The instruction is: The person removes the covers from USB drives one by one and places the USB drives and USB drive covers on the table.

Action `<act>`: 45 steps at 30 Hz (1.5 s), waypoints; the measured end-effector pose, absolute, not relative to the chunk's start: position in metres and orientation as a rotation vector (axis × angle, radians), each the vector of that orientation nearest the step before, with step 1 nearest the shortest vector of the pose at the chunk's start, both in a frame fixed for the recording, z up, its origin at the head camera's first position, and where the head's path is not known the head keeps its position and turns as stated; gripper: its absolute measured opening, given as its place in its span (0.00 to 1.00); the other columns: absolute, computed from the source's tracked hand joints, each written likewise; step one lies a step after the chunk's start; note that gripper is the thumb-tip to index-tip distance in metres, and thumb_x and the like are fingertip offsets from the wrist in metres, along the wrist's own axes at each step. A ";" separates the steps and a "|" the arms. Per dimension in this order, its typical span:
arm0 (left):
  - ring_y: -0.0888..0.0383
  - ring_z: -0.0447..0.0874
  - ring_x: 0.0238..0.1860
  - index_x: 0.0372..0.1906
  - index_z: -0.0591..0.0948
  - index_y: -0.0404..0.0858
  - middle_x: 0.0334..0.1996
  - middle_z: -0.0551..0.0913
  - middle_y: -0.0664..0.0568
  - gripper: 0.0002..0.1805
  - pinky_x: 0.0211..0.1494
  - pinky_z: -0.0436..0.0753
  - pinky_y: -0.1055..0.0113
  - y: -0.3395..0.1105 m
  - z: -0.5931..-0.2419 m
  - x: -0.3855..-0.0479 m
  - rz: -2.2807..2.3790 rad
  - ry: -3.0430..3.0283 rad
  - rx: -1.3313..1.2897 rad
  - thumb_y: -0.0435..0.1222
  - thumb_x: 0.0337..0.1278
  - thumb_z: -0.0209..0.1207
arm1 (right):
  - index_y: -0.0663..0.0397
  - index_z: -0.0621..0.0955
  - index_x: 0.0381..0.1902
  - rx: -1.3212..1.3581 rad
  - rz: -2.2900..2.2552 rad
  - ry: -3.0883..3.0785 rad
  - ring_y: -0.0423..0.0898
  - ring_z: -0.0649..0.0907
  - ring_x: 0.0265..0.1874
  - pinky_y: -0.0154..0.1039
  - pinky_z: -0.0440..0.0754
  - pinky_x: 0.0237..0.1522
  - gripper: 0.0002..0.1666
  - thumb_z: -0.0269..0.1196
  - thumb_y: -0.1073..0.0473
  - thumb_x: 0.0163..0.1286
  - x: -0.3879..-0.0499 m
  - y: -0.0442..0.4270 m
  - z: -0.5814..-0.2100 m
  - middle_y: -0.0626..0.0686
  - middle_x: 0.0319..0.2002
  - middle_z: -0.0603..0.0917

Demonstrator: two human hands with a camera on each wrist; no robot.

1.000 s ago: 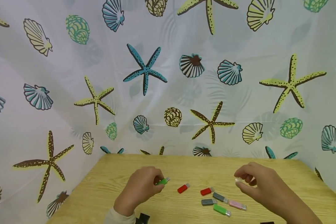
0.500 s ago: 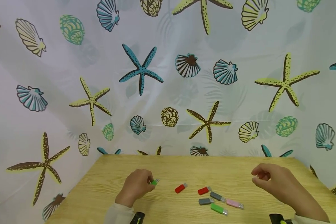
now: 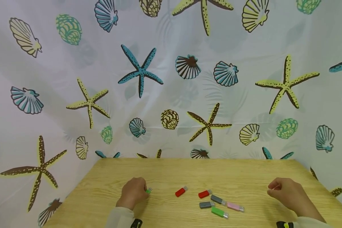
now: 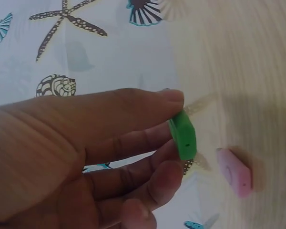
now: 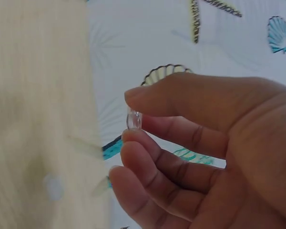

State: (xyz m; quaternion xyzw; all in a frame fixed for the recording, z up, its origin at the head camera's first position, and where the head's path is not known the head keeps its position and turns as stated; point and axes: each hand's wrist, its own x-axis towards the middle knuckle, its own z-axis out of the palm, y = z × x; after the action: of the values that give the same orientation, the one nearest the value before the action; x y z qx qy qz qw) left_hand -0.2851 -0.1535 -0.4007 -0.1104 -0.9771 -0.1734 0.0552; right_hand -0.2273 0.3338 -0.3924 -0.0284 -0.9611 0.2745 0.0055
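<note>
My left hand (image 3: 133, 192) pinches a green USB flash drive (image 4: 183, 136) between thumb and fingers, above the left part of the table. In the left wrist view a pink USB flash drive (image 4: 234, 172) lies on the wood beside that hand; the head view does not show it. On the right side, my right hand (image 3: 288, 194) pinches a small clear cap (image 5: 134, 120) between thumb and fingertips. A similar pale clear piece (image 5: 53, 187), blurred, lies on the table near this hand in the right wrist view.
Between the hands lie two red USB drives (image 3: 180, 192), two grey ones (image 3: 217, 199), a pink one (image 3: 235, 206) and a green one (image 3: 218, 212). The wooden table (image 3: 171, 171) ends at a shell-and-starfish curtain (image 3: 171, 95) at the back and sides.
Both hands have moved apart and lower: the left one leftward with the green USB flash drive, the right one rightward. The drives on the table stay put while the view shifts slightly.
</note>
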 end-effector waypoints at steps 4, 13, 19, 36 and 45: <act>0.59 0.71 0.19 0.19 0.77 0.39 0.18 0.76 0.55 0.13 0.22 0.74 0.62 -0.157 -0.409 -0.287 -0.496 -2.977 -0.297 0.31 0.42 0.73 | 0.61 0.82 0.37 -0.125 0.884 -3.027 0.48 0.81 0.31 0.49 0.79 0.32 0.15 0.66 0.53 0.63 -0.232 0.338 -0.407 0.50 0.33 0.83; 0.62 0.61 0.14 0.12 0.70 0.43 0.11 0.68 0.58 0.20 0.17 0.63 0.67 -0.158 -0.423 -0.295 -0.500 -2.964 -0.245 0.29 0.42 0.70 | 0.65 0.82 0.36 -0.222 0.968 -3.048 0.47 0.80 0.30 0.48 0.79 0.34 0.15 0.66 0.55 0.63 -0.236 0.340 -0.422 0.49 0.32 0.83; 0.60 0.67 0.15 0.15 0.73 0.41 0.13 0.72 0.56 0.17 0.17 0.68 0.64 -0.160 -0.427 -0.298 -0.489 -3.013 -0.209 0.27 0.40 0.71 | 0.63 0.82 0.37 -0.229 0.970 -3.062 0.48 0.80 0.32 0.51 0.78 0.35 0.15 0.65 0.55 0.63 -0.234 0.340 -0.427 0.50 0.33 0.83; 0.59 0.71 0.13 0.14 0.74 0.40 0.10 0.73 0.54 0.17 0.17 0.68 0.66 -0.155 -0.429 -0.297 -0.446 -3.017 -0.171 0.29 0.43 0.71 | 0.60 0.82 0.36 -0.221 0.977 -3.088 0.47 0.77 0.30 0.51 0.76 0.36 0.11 0.67 0.58 0.58 -0.239 0.346 -0.443 0.50 0.33 0.82; 0.56 0.76 0.16 0.19 0.76 0.38 0.16 0.77 0.52 0.14 0.20 0.76 0.59 -0.154 -0.429 -0.297 -0.400 -3.000 -0.155 0.30 0.39 0.74 | 0.60 0.82 0.38 -0.231 1.025 -3.095 0.48 0.76 0.30 0.50 0.75 0.36 0.12 0.66 0.58 0.59 -0.239 0.347 -0.442 0.51 0.34 0.81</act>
State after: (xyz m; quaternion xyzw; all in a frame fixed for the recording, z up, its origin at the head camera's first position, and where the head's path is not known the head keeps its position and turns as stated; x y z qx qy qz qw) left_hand -0.2970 -0.1537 -0.4291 -0.0511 -0.9884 -0.1318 0.0554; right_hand -0.2394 0.3473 -0.4422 -0.0705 -0.9450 0.3129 -0.0634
